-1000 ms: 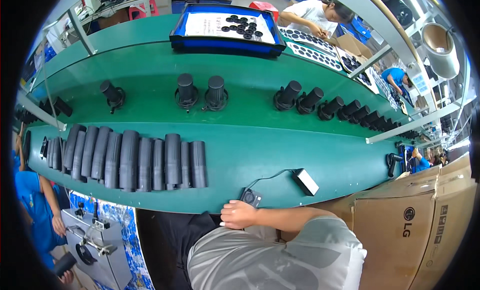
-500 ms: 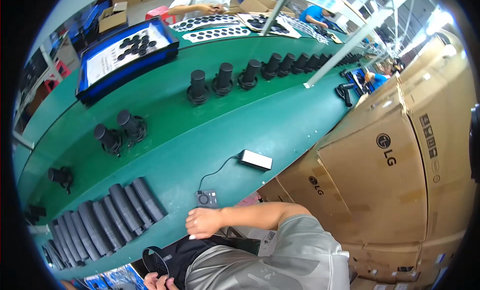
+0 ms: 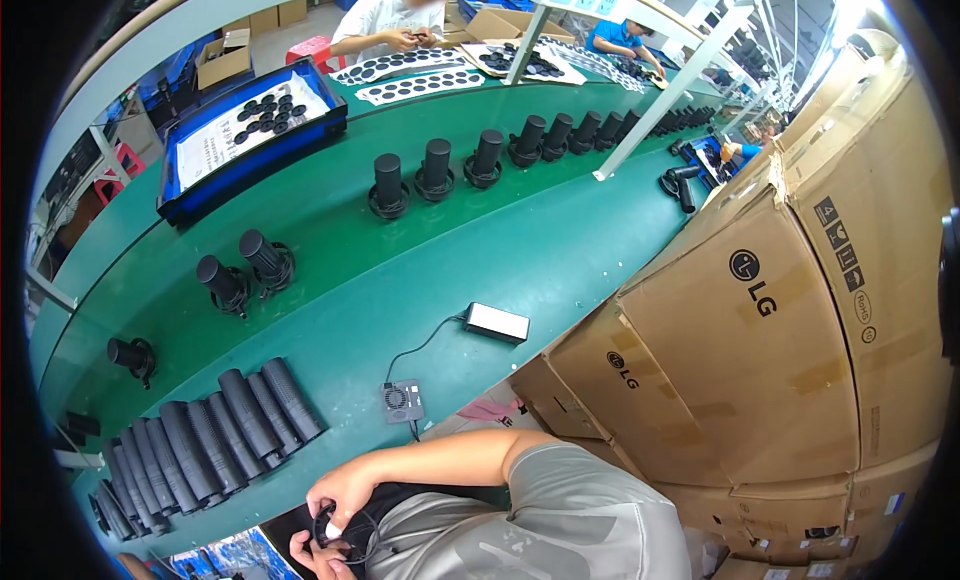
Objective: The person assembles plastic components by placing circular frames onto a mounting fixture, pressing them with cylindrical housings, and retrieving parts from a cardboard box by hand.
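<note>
My right hand (image 3: 345, 492) is bent inward close to my body, its fingers closed on a black ring-shaped part (image 3: 376, 532). Below it, my left hand (image 3: 322, 558) grips the same ring from the lower side. The fingers partly cover the ring's inner bars. To the left of both hands, a row of dark ribbed tubes (image 3: 205, 440) lies side by side on the green bench (image 3: 455, 265). Further off, black cylinders in round ring mounts (image 3: 436, 170) stand in a line, with several more at the left, one tipped sideways (image 3: 127, 353).
A white-topped power adapter (image 3: 497, 322) is wired to a small grey fan box (image 3: 402, 401). The blue tray (image 3: 335, 120) holds black discs. Large cardboard boxes (image 3: 740, 380) stack along the right. A metal post (image 3: 655, 110) rises from the bench. Two people sit across it.
My right hand has moved left and down from the bench edge to the black ring, meeting my left hand there. The whole view has shifted slightly.
</note>
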Demonstrator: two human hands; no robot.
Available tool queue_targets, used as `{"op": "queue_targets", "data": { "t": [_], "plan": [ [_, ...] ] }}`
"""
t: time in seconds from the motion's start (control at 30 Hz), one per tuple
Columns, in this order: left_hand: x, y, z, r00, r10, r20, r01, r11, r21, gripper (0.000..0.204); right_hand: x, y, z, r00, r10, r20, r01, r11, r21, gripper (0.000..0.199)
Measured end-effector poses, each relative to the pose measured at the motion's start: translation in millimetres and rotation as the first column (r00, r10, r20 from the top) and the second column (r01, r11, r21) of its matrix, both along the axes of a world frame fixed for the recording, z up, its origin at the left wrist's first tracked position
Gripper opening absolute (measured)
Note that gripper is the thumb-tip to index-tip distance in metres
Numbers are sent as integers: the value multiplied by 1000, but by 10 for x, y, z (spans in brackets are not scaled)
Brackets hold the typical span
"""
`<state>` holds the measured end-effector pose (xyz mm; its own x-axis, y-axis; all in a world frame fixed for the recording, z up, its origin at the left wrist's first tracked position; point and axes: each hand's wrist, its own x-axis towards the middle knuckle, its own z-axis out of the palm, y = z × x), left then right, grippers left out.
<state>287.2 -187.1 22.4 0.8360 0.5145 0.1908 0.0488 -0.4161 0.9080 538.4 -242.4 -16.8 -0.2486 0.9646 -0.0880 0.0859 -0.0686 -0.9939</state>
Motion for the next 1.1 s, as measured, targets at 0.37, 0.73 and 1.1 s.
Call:
{"op": "queue_targets", "data": {
  "t": [0.37,0.73,1.1],
  "plan": [
    [179,-62,71,936,246,-253,-353,615,-706,43,-392,-13,5,963,-212,164,228,970,-86,62],
    [-508,179,172,691,722,-36,-457,397,-796,59,-1091,927,512,998,56,-12,-54,994,99,40],
    [-1732,-234,124,236,969,68,-754,227,-616,54,-2677,1322,887,877,376,299,-446,870,211,58]
  ]
}}
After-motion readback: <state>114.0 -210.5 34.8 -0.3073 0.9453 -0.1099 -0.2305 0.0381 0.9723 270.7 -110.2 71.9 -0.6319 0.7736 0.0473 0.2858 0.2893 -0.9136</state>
